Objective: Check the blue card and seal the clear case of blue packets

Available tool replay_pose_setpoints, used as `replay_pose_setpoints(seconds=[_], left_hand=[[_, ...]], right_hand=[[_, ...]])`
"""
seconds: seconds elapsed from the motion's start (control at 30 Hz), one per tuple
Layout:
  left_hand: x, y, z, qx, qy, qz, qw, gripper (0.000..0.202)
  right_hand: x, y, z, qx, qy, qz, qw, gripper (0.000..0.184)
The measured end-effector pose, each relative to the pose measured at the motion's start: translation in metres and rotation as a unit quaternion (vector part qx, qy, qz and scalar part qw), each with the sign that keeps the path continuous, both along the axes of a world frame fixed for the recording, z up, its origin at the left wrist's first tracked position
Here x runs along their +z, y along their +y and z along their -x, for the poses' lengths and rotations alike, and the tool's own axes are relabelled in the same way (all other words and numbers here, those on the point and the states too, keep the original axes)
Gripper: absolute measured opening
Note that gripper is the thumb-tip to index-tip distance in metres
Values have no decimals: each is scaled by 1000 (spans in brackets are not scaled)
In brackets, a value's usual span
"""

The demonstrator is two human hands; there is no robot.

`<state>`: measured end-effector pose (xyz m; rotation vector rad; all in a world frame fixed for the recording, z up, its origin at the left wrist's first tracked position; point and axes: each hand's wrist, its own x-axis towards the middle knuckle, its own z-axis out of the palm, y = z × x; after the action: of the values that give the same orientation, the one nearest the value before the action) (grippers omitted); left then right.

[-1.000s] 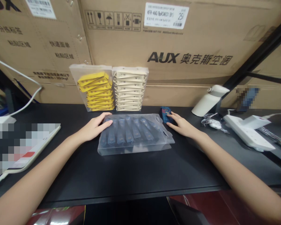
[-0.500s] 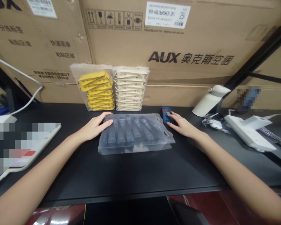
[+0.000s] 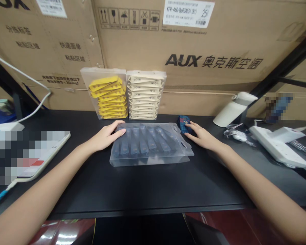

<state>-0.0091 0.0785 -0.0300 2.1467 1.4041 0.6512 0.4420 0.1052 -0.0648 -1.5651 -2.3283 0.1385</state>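
A translucent plastic box (image 3: 153, 160) lies flat on the black tabletop, with several dark blue packets (image 3: 135, 143) showing through its top. Its end flap, with a cut-out slot, points right. My left hand (image 3: 107, 136) grips the box's far left corner, thumb on top and fingers behind. Just beyond the flap, one loose dark blue packet (image 3: 183, 124) with a colourful print rests on the table. My right hand (image 3: 200, 136) has it by its right side, between the thumb and the fingertips.
Behind stand two similar clear boxes, one with yellow packets (image 3: 112, 98) and one with cream packets (image 3: 144, 98). A white bottle (image 3: 233, 110), earphones (image 3: 241, 136) and a power strip (image 3: 275, 146) are on the right. A tablet-like device (image 3: 40, 153) lies left; large cartons (image 3: 183, 44) close off the back.
The whole view has shifted slightly, so everything appears a little farther right. Both hands keep their places on the box and the loose packet.
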Motion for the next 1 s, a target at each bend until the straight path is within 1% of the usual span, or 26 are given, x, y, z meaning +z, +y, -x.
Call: replay_pose_setpoints(seconds=[0.3, 0.83, 1.0], left_hand=[[-1, 1, 1, 0, 0, -2, 1000, 61], [2, -1, -2, 10, 4, 2, 1000, 62], [0, -1, 0, 6, 1, 0, 1000, 61]], right_hand=[[2, -1, 2, 0, 2, 2, 1000, 60], [2, -1, 3, -5, -1, 6, 1000, 62], [2, -1, 4, 2, 15, 6, 1000, 56]])
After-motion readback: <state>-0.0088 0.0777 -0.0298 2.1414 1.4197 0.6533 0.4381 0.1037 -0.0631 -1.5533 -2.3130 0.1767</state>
